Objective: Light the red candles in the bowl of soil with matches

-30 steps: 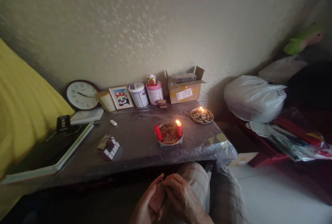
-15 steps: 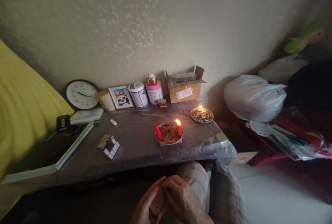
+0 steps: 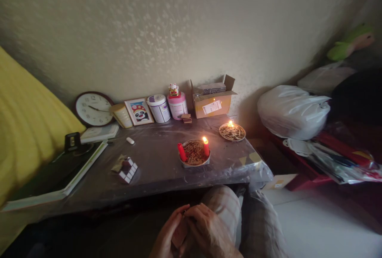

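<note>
My left hand [image 3: 169,230] and my right hand [image 3: 209,226] are close together over my lap, below the table's front edge. Both have curled fingers, and the fingertips meet at the top. Between them shows a flat reddish-brown patch, perhaps a small box, mostly hidden by the fingers. A tiny dark bit is at the fingertips. In front stands a round dish [image 3: 193,164] with a brown speckled filling. It carries an unlit red candle [image 3: 181,153] tilted at its left and a lit red candle [image 3: 206,148] at its right.
Farther right, a foil dish [image 3: 232,138] holds used matchsticks and a flame. Small boxes [image 3: 186,119], canisters [image 3: 158,108] and an open carton [image 3: 213,106] line the wall. A puzzle cube [image 3: 128,170] and a large book [image 3: 56,170] lie left. White bags [image 3: 292,110] are at right.
My hands have shifted very slightly and stay together over my lap. The dishes, candles and other things on the table have not moved.
</note>
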Demonstrator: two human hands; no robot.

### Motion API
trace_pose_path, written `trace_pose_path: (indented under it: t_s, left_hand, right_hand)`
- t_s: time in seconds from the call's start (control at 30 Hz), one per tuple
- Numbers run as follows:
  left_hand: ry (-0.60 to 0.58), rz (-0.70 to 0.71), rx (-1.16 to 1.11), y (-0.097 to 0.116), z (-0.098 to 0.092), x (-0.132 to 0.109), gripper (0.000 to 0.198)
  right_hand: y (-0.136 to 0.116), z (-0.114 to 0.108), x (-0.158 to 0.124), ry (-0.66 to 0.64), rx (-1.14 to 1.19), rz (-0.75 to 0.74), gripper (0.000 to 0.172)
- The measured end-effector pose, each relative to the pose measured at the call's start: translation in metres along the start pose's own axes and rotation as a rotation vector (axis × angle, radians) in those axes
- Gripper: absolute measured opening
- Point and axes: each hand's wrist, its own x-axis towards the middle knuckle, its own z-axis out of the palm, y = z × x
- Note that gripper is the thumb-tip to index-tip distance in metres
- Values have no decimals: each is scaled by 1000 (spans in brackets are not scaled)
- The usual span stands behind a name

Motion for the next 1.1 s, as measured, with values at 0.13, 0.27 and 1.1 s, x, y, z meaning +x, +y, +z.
trace_pose_path:
  t_s: [0.13, 0.27, 1.1]
  left_hand:
    - [50, 19, 23, 1, -1, -2, 27]
    - [95, 6, -3, 0, -3, -2, 26]
    - [199, 126, -1, -21, -24, 19, 35]
  right_hand:
    - [-3, 7, 0, 25, -93, -97, 14]
    - [-4, 12, 1, 38, -149, -173, 7]
    - [18, 49, -7, 273, -192, -219, 53]
